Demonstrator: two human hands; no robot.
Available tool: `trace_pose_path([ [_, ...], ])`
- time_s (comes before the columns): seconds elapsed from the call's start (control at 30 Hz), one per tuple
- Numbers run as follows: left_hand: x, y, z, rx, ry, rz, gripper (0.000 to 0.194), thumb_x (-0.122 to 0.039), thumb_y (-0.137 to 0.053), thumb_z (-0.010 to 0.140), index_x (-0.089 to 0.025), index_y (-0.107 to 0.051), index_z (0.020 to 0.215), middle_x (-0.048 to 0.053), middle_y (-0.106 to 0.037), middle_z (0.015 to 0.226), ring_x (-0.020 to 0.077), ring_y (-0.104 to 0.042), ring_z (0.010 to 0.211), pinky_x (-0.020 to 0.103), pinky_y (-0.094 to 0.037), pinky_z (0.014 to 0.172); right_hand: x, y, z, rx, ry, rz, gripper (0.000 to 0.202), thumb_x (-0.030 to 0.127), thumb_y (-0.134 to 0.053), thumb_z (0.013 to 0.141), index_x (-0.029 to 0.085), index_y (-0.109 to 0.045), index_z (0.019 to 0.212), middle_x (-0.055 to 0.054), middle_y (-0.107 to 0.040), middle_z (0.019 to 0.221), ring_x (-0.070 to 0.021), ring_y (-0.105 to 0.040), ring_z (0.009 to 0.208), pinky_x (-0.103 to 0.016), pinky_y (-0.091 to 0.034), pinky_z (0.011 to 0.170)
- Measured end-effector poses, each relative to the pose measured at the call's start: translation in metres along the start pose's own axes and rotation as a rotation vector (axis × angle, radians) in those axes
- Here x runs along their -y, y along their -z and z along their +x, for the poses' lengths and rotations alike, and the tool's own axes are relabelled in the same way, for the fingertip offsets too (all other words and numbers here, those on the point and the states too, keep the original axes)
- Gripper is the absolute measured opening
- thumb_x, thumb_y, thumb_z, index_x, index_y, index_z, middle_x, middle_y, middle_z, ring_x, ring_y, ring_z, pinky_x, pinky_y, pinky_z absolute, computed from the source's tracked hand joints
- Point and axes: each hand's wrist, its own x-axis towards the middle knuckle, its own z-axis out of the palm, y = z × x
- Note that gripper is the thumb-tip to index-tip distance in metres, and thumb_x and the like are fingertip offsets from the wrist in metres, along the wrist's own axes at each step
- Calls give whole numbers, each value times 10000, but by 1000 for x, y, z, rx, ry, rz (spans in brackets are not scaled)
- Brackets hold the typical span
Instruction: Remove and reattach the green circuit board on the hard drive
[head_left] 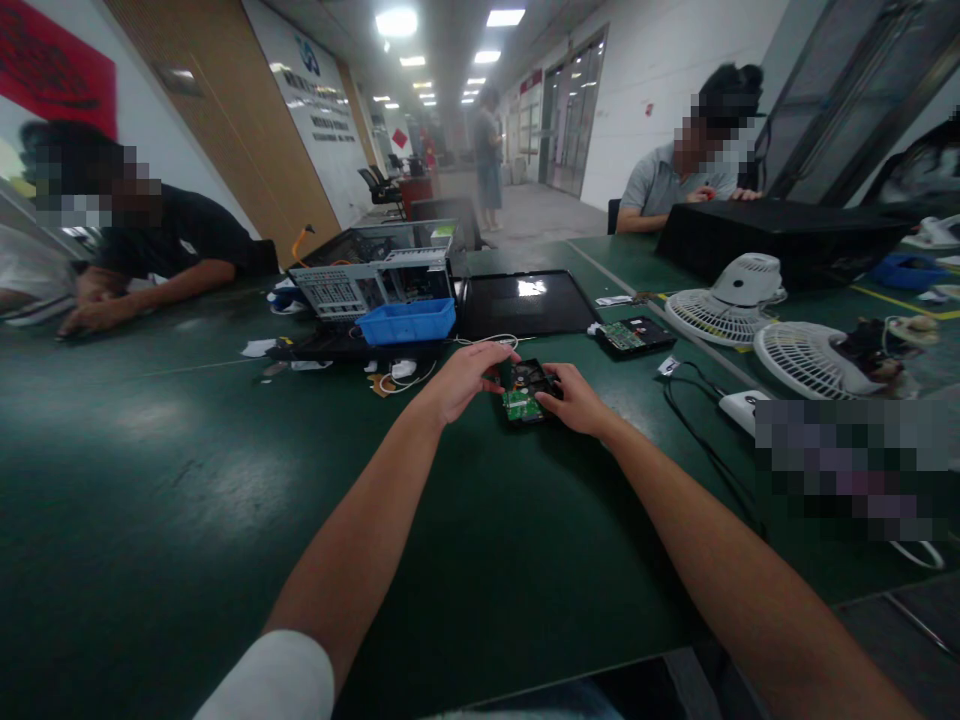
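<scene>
A black hard drive with a green circuit board [523,404] lies on the dark green table, circuit side up. My left hand [474,378] is closed round a dark-handled screwdriver [506,373], held upright with its lower end at the drive's board. The exact spot the tip touches is too small to tell. At the drive's right side, my right hand [576,398] grips the edge with thumb and fingers, steadying it against the table.
Beyond my hands are a blue tray [409,322], an open computer case [367,285], a black panel [529,303] and another drive [636,336]. Fan parts [720,315] and cables lie right. People sit at both sides; another stands farther back.
</scene>
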Motion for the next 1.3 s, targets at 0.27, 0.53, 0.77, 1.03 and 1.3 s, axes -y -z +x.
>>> trace_pose_path([
  [0.27,1,2,2,1,-11,24,340,-465,-685,821,-170,-749,979,105,-680,1076,219,-613,943,297,-524,672,-1,0,0,8,31,43,541,324,-693,892,215,-540,1400,-145,-541,1368,-310,-544,1315,-549,-435,1150],
  [0.53,-2,-1,-1,30,26,-54,310,-428,-674,845,-170,-649,1015,105,-708,980,230,-673,936,321,-553,701,-2,0,0,14,44,40,538,330,-691,894,200,-539,1393,-155,-544,1367,-308,-554,1302,-540,-450,1137],
  [0.77,1,-1,-1,60,41,-111,289,-424,-625,881,-171,-622,1022,127,-728,1005,240,-687,932,342,-558,720,0,1,0,22,41,37,517,328,-691,897,217,-545,1380,-139,-552,1356,-295,-556,1298,-537,-438,1144],
  [1.03,-2,-1,-1,63,18,-38,303,-409,-583,868,-150,-718,950,107,-675,958,228,-630,924,304,-533,672,0,1,0,20,35,37,532,328,-694,898,219,-546,1397,-139,-553,1363,-296,-559,1300,-548,-424,1155],
  [1.3,-3,0,-2,54,7,-64,288,-387,-577,885,-165,-680,1036,99,-677,926,221,-644,887,315,-554,666,-1,1,0,17,43,38,543,333,-695,896,215,-547,1404,-147,-557,1362,-308,-559,1303,-563,-425,1148],
])
